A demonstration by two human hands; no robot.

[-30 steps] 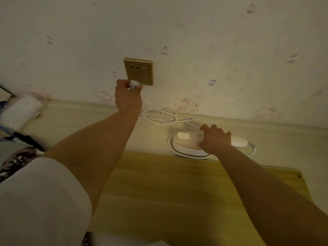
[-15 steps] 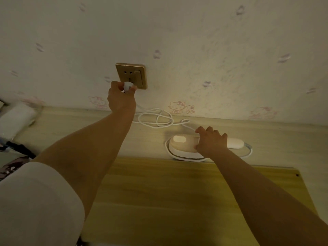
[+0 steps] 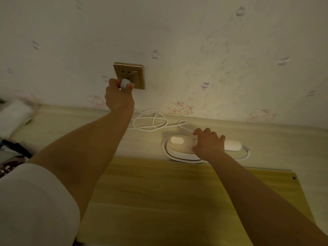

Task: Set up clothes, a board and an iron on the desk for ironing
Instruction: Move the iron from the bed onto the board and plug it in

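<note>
Pale wallpaper (image 3: 195, 41) with little pink cartoon cats, and a light woodgrain desk (image 3: 88, 132) running along it; a flat yellowish board (image 3: 159, 201) lies on the desk near the viewer. The left hand (image 3: 119, 98) pinches a rounded white plug (image 3: 124, 83) right at the brassy square wall socket (image 3: 130, 75); a white cord (image 3: 150, 121) loops loosely over the desk. The right hand (image 3: 208, 145) curls around the handle of the smooth, oval, cream iron (image 3: 179, 146), which sits flat just behind the board.
</note>
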